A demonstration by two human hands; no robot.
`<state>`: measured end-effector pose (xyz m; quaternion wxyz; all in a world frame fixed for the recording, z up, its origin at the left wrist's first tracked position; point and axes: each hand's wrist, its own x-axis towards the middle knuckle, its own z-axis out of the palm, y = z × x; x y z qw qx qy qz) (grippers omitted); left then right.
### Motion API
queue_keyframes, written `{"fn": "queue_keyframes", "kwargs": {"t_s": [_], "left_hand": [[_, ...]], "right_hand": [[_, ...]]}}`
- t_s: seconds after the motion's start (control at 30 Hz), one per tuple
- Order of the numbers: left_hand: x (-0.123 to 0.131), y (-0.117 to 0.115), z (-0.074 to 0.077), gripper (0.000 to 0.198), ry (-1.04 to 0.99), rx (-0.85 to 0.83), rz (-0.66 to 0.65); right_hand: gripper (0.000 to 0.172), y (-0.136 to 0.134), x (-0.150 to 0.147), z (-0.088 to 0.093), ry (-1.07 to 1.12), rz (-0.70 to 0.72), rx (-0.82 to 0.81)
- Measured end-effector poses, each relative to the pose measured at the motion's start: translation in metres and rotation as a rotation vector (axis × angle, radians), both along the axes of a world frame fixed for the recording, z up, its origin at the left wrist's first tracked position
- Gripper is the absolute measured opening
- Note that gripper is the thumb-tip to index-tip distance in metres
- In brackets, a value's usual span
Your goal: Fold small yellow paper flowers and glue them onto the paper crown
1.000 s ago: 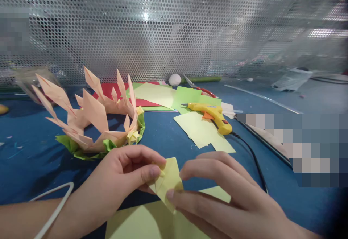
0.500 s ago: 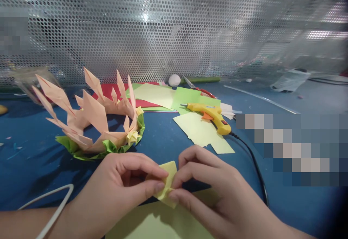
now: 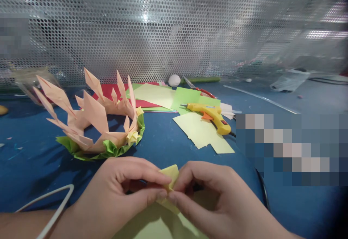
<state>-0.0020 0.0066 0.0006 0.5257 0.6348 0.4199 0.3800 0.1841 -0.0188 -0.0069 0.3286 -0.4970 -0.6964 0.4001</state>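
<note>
Peach paper, creased into sharp lozenge-shaped points, forms the crown (image 3: 94, 112) at 10 o'clock from the folded yellow slip (image 3: 172, 172), its lower edge ruffled with crinkled green paper (image 3: 112, 150) and set with star-like yellow blossoms (image 3: 133, 136). Nearly as broad, the left hand (image 3: 116, 192) at 9 o'clock and the right hand (image 3: 220, 195) at 3 o'clock each narrow thumb and fingers to a pinch on that slip, low in the middle of the view. A smooth pale-yellow sheet (image 3: 152, 224) spreads beneath them at 6 o'clock; straight-edged pale sheets (image 3: 197, 128) lie at 1 o'clock, partly under a yellow glue gun (image 3: 214, 112) with an orange trigger. The slip is small, matte and angular; smaller and rounder, a white ball (image 3: 174, 80) sits at 12 o'clock. Across the far side rises a perforated metal screen (image 3: 122, 25) of closely spaced round holes, above a deep blue tabletop (image 3: 160, 134) flecked with scraps toward 10 o'clock. On it, a red sheet (image 3: 146, 103) shows at 11 o'clock, a crumpled translucent bag (image 3: 290, 81) at 2 and red-handled scissors (image 3: 208, 93) at 1. Pixelated blocks toward 3 o'clock mask part of the tabletop and interrupt the black cord (image 3: 264, 192); the room beyond the screen is grey blur. Fingertips cover much of the slip, so its folds cannot be fully read.
</note>
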Motion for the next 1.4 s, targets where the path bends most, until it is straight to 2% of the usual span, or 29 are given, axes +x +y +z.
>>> {"fn": "queue_keyframes", "kwargs": {"t_s": [0.2, 0.33, 0.5, 0.6, 0.7, 0.87, 0.93, 1.03, 1.17, 1.3, 1.4], "left_hand": [[-0.001, -0.002, -0.005, 0.033, -0.01, -0.002, -0.007], [0.0, -0.003, -0.003, 0.027, 0.033, 0.004, 0.007], [0.003, 0.0, -0.003, 0.023, 0.063, -0.006, -0.012], [0.002, 0.0, -0.004, 0.016, 0.054, -0.08, -0.007], [0.0, -0.001, -0.004, 0.004, 0.035, -0.163, -0.018], [-0.001, -0.002, -0.003, 0.02, 0.102, -0.23, -0.008], [-0.002, -0.003, -0.004, 0.02, 0.024, -0.243, 0.001], [-0.003, -0.002, -0.003, 0.033, -0.034, -0.255, -0.03], [-0.004, 0.002, 0.001, 0.01, 0.008, -0.29, -0.158], [-0.004, 0.006, 0.003, 0.019, -0.019, -0.325, -0.143], [-0.005, 0.007, 0.002, 0.019, -0.063, -0.365, -0.172]], "right_hand": [[0.014, -0.001, -0.003, 0.0, 0.129, -0.051, -0.165], [0.022, -0.001, -0.006, -0.002, 0.262, -0.075, -0.242], [0.03, 0.0, -0.003, -0.005, 0.235, -0.012, -0.238], [0.031, 0.001, -0.002, -0.006, 0.233, 0.013, -0.21], [0.031, 0.001, -0.001, -0.007, 0.219, 0.018, -0.141], [0.032, 0.002, 0.001, -0.007, 0.146, -0.006, -0.006], [0.034, 0.002, 0.002, -0.007, 0.158, -0.008, 0.006], [0.035, 0.001, 0.004, -0.006, 0.17, -0.007, 0.036], [0.034, 0.002, 0.008, -0.005, 0.158, 0.078, 0.243], [0.026, 0.003, 0.014, -0.005, -0.015, 0.187, 0.498], [0.024, -0.001, 0.015, -0.007, -0.109, 0.181, 0.557]]}}
